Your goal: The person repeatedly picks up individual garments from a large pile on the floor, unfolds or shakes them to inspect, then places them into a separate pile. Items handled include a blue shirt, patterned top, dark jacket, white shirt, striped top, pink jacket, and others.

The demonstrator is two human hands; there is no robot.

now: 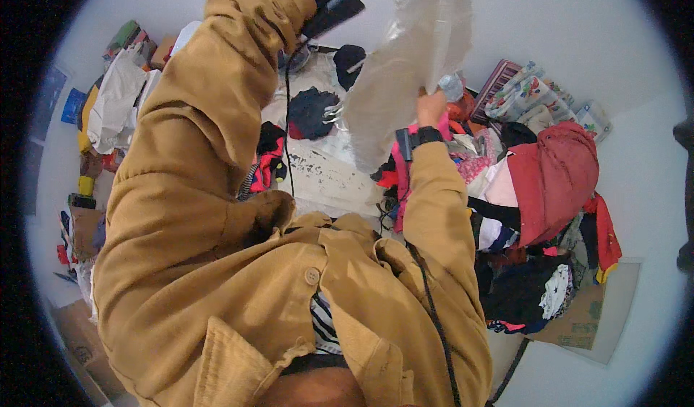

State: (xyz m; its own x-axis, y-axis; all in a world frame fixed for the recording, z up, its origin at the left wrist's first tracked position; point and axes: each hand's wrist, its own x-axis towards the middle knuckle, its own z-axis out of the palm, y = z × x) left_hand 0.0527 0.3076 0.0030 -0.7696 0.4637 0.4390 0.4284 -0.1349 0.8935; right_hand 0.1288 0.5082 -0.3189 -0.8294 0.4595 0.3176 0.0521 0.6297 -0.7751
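A large translucent plastic sheet or bag (pixel 406 71) hangs in front of me, running up past the top edge. The fingers of my right hand (pixel 431 107) are closed on its lower right side. My left arm, in a tan sleeve (pixel 217 81), reaches up. The left hand is beyond the top edge, so its hold is hidden. Behind the plastic, a black cap-like item (pixel 349 65) and a dark bundled cloth (pixel 313 113) lie on a pale, worn surface (pixel 325 176).
Piled clothes flank me on the right, with a red padded garment (pixel 561 182) on top and flattened cardboard (pixel 574 320) below. Patterned plastic packs (pixel 531 98) lean on the wall. White bags (pixel 116 100) are stacked left. A black cable (pixel 287 119) hangs beside my left sleeve.
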